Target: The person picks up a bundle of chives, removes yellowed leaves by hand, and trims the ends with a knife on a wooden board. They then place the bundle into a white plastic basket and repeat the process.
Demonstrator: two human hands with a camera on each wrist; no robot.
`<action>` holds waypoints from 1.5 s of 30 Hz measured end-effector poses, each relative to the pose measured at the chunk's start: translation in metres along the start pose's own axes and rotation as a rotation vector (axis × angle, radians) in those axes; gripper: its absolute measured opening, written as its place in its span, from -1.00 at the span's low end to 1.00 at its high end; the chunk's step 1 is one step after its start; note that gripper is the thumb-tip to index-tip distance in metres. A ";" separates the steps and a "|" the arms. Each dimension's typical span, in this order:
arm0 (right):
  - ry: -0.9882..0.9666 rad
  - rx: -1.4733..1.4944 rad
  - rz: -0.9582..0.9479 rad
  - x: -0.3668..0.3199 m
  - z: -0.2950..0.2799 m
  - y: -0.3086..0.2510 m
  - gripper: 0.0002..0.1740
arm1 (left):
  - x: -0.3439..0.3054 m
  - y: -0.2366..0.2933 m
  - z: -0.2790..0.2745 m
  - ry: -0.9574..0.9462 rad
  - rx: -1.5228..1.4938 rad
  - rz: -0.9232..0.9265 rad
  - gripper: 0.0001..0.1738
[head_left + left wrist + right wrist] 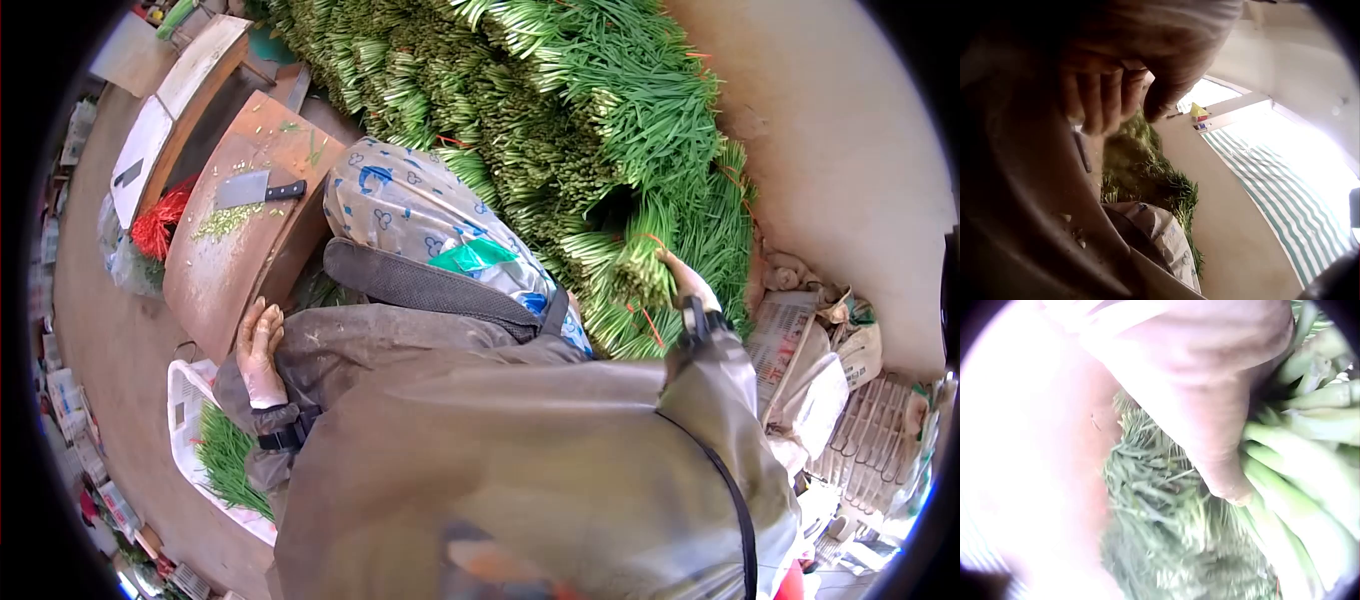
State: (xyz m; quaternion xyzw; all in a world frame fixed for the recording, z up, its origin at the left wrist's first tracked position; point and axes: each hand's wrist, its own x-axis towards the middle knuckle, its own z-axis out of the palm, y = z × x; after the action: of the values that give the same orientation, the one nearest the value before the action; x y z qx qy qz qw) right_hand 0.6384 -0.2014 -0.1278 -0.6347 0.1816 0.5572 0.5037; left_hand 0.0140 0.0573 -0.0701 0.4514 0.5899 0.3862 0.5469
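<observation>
My right hand [690, 280] grips a bundle of green stalks [645, 270] with pale cut ends, tied with an orange band, at the near edge of a big pile. Close up in the right wrist view, the thumb of that hand [1210, 419] lies against thick pale-green stalks [1300, 506]; its other fingers are hidden. My left hand [260, 350] holds nothing and rests at the near edge of a brown board [215, 290], fingers together and slightly bent. The left wrist view shows the same hand [1122, 69] with its fingers hanging loosely.
A cleaver [243, 188] and chopped bits lie on the board. Tied bundles form a large pile [480, 100] against the wall. A white basket [185, 420] with greens stands by the left sleeve; a patterned cloth [400, 190] covers something ahead. Bags [815, 400] lie at right.
</observation>
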 end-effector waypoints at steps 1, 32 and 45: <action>-0.097 0.030 -0.042 -0.027 0.006 0.005 -0.62 | 0.009 0.000 0.004 0.000 -0.004 0.001 -0.51; -0.515 -1.792 -1.462 0.054 0.672 0.114 -0.38 | 0.102 0.146 -0.216 0.375 1.037 0.364 -0.11; -0.567 -1.862 -1.603 0.084 0.692 0.168 -0.50 | 0.182 0.006 -0.194 0.038 1.343 -0.197 0.40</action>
State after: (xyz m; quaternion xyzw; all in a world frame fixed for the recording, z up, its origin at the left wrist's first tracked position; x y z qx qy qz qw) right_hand 0.1690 0.3370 -0.1873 -0.5386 -0.8285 0.1284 0.0837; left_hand -0.1773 0.2408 -0.0982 0.6303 0.7498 -0.1076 0.1702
